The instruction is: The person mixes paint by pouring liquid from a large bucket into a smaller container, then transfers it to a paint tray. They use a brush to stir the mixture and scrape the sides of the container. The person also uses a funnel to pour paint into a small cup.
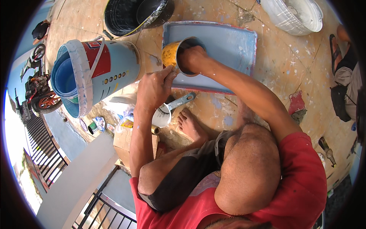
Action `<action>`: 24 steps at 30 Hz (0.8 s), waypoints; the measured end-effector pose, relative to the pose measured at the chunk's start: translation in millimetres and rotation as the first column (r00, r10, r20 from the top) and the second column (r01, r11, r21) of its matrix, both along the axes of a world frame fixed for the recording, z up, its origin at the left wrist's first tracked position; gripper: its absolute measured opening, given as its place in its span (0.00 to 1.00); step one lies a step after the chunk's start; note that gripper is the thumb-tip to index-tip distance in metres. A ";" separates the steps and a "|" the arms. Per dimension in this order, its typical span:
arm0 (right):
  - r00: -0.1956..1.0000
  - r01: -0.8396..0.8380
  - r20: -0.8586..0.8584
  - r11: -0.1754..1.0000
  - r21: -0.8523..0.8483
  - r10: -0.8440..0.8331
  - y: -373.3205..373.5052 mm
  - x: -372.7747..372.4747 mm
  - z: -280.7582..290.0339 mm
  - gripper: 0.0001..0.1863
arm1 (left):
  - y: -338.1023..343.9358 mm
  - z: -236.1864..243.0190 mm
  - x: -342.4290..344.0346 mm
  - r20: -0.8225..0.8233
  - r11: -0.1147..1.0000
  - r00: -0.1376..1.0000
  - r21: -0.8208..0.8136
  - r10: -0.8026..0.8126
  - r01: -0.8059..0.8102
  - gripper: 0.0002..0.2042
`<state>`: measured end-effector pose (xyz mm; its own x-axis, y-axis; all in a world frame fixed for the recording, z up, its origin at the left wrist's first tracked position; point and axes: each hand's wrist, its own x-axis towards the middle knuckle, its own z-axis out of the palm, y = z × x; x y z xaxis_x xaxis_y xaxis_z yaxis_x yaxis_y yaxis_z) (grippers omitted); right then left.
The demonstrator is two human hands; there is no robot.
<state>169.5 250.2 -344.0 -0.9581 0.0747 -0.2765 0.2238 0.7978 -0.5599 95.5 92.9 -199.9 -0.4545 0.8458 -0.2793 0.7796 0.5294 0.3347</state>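
A yellow, paint-specked cup (pixel 170 55) lies tipped on its side over the left part of a blue paint tray (pixel 232 49), its dark mouth turned to the right. At its lower edge, my left hand (pixel 154 88) grips the cup with closed fingers. My right hand (pixel 193 60) reaches into the mouth; its fingers are hidden inside, so their pose and anything they hold cannot be made out. Thin blue-grey paint coats the tray. Below my left hand sits a whitish dipper (pixel 163 115) with a blue-grey handle (pixel 182 100), partly covered by my forearm.
A large light-blue paint bucket (pixel 121 63) lies tilted at the left. Beyond the tray are a black bucket (pixel 131 17) and a paint-smeared white tub (pixel 293 17). A cardboard box (pixel 124 143) stands beside my left forearm. Another person (pixel 345 82) is at the far right.
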 end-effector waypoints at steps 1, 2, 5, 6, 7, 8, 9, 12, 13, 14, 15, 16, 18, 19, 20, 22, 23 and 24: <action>0.998 0.048 0.032 0.999 0.017 -0.048 -1.3 -1.4 -3.5 0.17 | -1.7 -4.1 -2.7 0.009 1.000 1.000 0.024 -0.002 0.002 0.14; 0.993 0.093 0.063 0.995 0.035 -0.095 -5.4 -3.9 -10.5 0.17 | -2.6 -6.2 -4.7 0.018 0.999 1.000 0.046 -0.003 0.002 0.14; 0.987 0.139 0.069 0.988 0.074 -0.144 -12.7 2.4 -28.8 0.19 | -0.1 -3.9 -1.8 0.037 0.999 0.999 0.041 0.006 -0.008 0.14; 0.989 0.137 0.048 0.987 0.080 -0.141 -16.1 2.1 -33.8 0.20 | -3.8 -3.3 -0.1 0.034 0.999 0.999 0.037 0.019 -0.021 0.14; 0.983 -0.166 0.104 0.973 0.163 0.150 -12.0 -10.3 -44.8 0.17 | -2.7 -3.4 0.8 0.026 0.999 0.999 0.046 0.019 -0.020 0.14; 0.890 -0.449 0.189 0.865 0.222 0.414 -6.7 -28.6 -63.8 0.14 | 0.8 -4.6 2.2 0.025 0.998 1.000 0.057 0.012 -0.014 0.14; 0.883 -0.465 0.158 0.869 0.167 0.442 -6.3 -30.0 -79.1 0.12 | 2.2 -5.2 2.9 0.028 0.999 1.000 0.051 0.010 -0.011 0.14; 0.996 0.003 -0.087 0.963 -0.269 -0.027 -3.1 -13.9 -112.0 0.12 | 7.4 -5.6 1.0 0.016 0.999 1.000 0.036 0.001 -0.002 0.14; 0.993 0.047 -0.099 0.974 -0.221 -0.070 -7.3 -12.4 -100.2 0.12 | 3.6 -5.6 0.2 0.007 1.000 1.000 0.018 0.004 -0.005 0.14; 0.989 0.086 -0.107 0.982 -0.166 -0.104 -5.1 -6.7 -70.9 0.12 | -2.9 -9.9 1.2 0.006 1.000 1.000 0.006 0.015 -0.015 0.14; 0.983 0.124 -0.121 0.985 -0.116 -0.138 0.3 -1.5 -34.9 0.12 | -5.1 -7.6 3.3 -0.001 1.000 1.000 -0.002 0.012 -0.012 0.14; 0.995 0.040 -0.096 0.999 0.012 -0.038 6.5 1.5 -5.6 0.11 | -3.6 -4.1 4.4 -0.007 1.000 1.000 -0.010 0.002 -0.002 0.15; 0.989 0.087 -0.125 0.993 0.073 -0.077 4.5 5.9 -12.0 0.10 | 5.6 1.7 1.3 0.010 1.000 1.000 -0.013 0.005 -0.005 0.15; 0.986 0.108 -0.136 0.989 0.104 -0.093 1.8 8.0 -18.6 0.11 | 7.0 1.5 0.6 0.001 1.000 1.000 -0.006 -0.006 0.006 0.15; 0.986 0.106 -0.141 0.991 0.080 -0.094 0.8 8.8 -25.3 0.10 | 8.0 0.7 -0.1 -0.008 1.000 1.000 0.001 -0.017 0.017 0.15; 0.985 0.089 -0.149 0.996 0.027 -0.084 -4.8 10.9 -40.1 0.09 | 7.7 1.0 1.2 -0.027 0.999 0.999 0.008 -0.035 0.035 0.15; 0.990 0.062 -0.128 0.998 -0.001 -0.061 -8.0 9.3 -46.9 0.09 | 8.2 1.1 2.0 -0.036 0.999 0.998 0.010 -0.050 0.050 0.15; 0.998 0.011 -0.067 0.999 -0.053 -0.015 -9.9 3.3 -58.3 0.09 | 10.0 0.0 2.6 -0.044 0.998 0.997 0.018 -0.067 0.068 0.14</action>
<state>172.9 240.3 -402.2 -0.9737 0.0746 -0.2153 0.1945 0.7641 -0.6150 98.2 102.9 -200.0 -0.4073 0.8803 -0.2434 0.8274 0.4684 0.3097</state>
